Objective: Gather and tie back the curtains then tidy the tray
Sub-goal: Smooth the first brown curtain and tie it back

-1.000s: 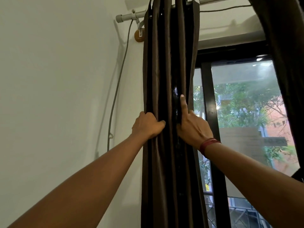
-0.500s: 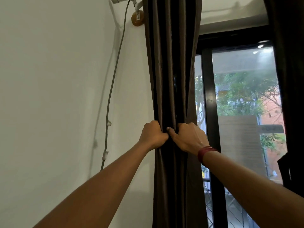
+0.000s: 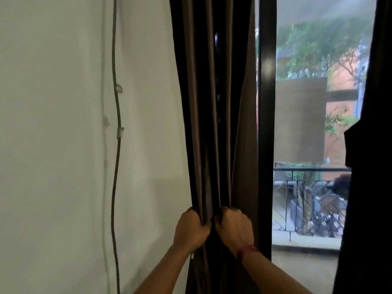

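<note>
Left hand [image 3: 192, 227] | right hand [image 3: 234, 227] | both grip gathered curtain [image 3: 212, 124]

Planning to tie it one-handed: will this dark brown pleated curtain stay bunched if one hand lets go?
Probably floppy: the dark brown pleated curtain hangs in soft folds that pinch in where the left hand and right hand grip it. Its sheen suggests smooth cloth, so folds may slip from a loose grip. Both fists look full; one may not suffice.

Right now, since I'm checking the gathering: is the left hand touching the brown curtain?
Touching. The head view shows the left hand with fingers curled round folds of the brown curtain; the right hand grips it alongside.
</note>
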